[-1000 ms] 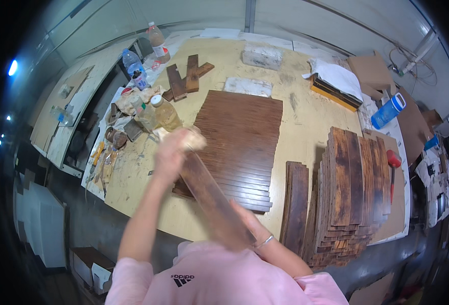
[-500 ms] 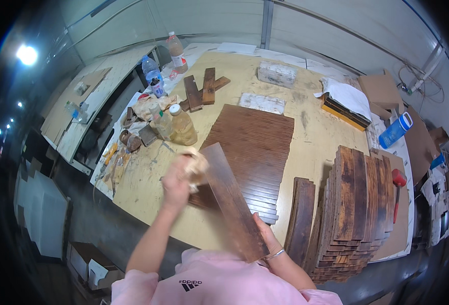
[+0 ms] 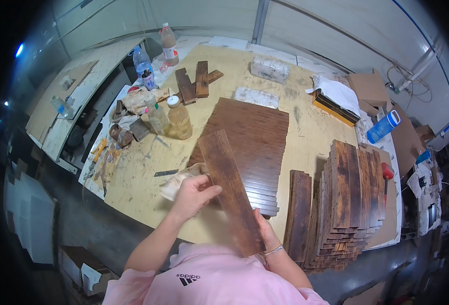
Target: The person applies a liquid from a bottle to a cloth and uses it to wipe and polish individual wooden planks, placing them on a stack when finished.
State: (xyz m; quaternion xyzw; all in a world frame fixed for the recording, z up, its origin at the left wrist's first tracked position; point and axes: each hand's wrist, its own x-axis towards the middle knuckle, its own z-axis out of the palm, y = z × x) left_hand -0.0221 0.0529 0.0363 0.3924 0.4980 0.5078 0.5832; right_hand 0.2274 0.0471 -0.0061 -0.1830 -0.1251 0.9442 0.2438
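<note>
My right hand (image 3: 266,229) grips the lower right edge of a dark brown wooden plank (image 3: 227,190), held tilted in front of me. At the plank's left edge, my left hand (image 3: 196,197) has its thumb and forefinger curled in a pinch. A pale cloth (image 3: 172,187) shows behind and beside that hand; whether the fingers hold any of it, I cannot make out. Beneath the raised plank, a panel of dark brown slats (image 3: 252,134) laid edge to edge covers the middle of the table (image 3: 128,195). A thin dark strip (image 3: 166,173) lies left of the cloth.
Stacked wooden planks (image 3: 344,198) stand at the right, beside a smaller stack (image 3: 298,203) and a red-headed mallet (image 3: 387,172). Left are a white-capped bottle (image 3: 179,122), other bottles and rags. Short boards (image 3: 186,85) and a wrapped block (image 3: 269,69) lie farther back. A blue bottle (image 3: 383,126) stands far right.
My left hand has moved right and down to the plank's edge, and the cloth it was rubbing with now sits lower behind it. My right hand keeps its hold on the plank.
</note>
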